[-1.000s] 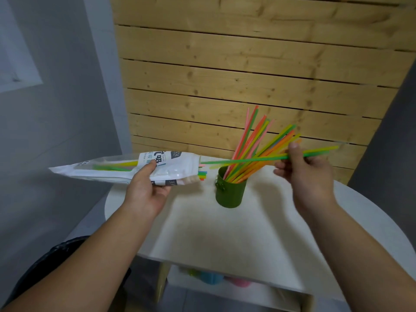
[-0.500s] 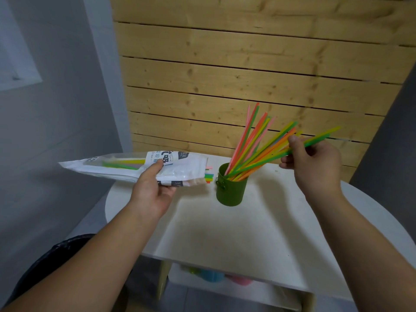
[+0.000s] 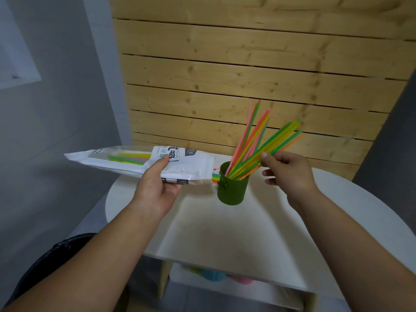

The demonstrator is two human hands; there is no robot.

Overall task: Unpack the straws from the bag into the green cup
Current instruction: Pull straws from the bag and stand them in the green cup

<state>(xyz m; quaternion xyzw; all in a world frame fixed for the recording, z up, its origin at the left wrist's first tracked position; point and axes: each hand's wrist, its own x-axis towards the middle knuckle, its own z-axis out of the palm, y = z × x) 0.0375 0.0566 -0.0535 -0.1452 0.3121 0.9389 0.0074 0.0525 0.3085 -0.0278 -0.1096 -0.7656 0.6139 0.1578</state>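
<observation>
Step in hand: one more straw is going into the green cup point(image 3: 233, 188) — it looks like the moment of release, with the lower end already inside among the other straws point(image 3: 258, 145).
Right hand point(image 3: 290, 172): fingers half curled, the thumb tip touching a green straw that leans to the right out of the cup; whether it pinches this straw or only steadies it, I cannot tell.
Left hand point(image 3: 157, 185): closed around the bag point(image 3: 144, 163), thumb on top over the printed label, fingers under it; the bag is held nearly flat in the air.
Bag: its open end is just beside the cup rim, and a few coloured straw ends stick out there; more straws show through the clear part at the far left.
Cup: standing upright on the white table point(image 3: 225, 233), between the two hands.
Next move: I think the right hand must let go and go across to the bag mouth to take the next straw by its sticking-out end — the left hand should hold the bag level so nothing slides out.
</observation>
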